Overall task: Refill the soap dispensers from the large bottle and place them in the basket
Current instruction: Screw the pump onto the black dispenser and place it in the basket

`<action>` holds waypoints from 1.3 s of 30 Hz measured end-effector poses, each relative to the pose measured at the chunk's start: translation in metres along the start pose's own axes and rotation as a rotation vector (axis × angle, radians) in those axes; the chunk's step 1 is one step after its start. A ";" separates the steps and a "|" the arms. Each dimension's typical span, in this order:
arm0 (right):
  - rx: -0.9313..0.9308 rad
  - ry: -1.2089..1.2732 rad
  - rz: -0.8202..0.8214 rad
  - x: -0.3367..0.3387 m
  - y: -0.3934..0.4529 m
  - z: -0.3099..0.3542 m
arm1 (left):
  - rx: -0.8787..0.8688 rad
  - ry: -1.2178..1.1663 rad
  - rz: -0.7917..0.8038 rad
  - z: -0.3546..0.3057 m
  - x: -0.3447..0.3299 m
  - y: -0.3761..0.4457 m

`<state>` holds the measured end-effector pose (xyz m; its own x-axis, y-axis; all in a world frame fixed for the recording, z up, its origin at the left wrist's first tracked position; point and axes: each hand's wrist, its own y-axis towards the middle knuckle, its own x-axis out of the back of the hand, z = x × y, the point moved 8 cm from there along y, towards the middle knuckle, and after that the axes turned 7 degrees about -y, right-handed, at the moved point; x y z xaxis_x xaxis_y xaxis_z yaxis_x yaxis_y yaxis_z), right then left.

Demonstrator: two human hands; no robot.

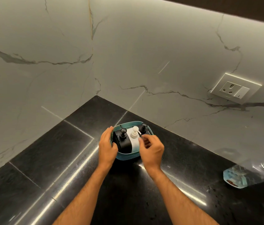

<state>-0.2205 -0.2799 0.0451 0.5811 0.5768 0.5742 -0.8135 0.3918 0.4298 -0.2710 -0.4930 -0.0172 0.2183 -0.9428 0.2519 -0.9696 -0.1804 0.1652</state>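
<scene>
we have the teal basket [129,155] on the black counter [50,161], near the far corner where the marble walls meet. inside it stand three dispensers: a black dispenser [122,137] on the left, a white dispenser [133,138] in the middle, and a second black one [143,128] behind, at the far right. our left hand [107,147] rests on the left wall of the basket with fingers nearly straight, only steadying it. our right hand [151,149] is at the right side, fingers curled close to the white dispenser; we cannot tell if it pinches something or holds nothing. the large bottle [248,174] lies well apart, on the right of the counter. we judge the task is almost finished. to do this step well, we should keep the basket still with the left hand and set the bottles upright, not leaning, pumps free of each other.
</scene>
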 end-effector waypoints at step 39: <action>-0.510 0.164 0.200 -0.029 0.056 -0.121 | 0.349 -0.276 -0.033 0.018 -0.067 0.031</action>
<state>-0.2861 -0.1881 -0.0314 0.4368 0.7631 0.4763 -0.8392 0.5364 -0.0897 -0.3178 -0.4408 -0.0457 0.2577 -0.9660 -0.0202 -0.9522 -0.2504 -0.1749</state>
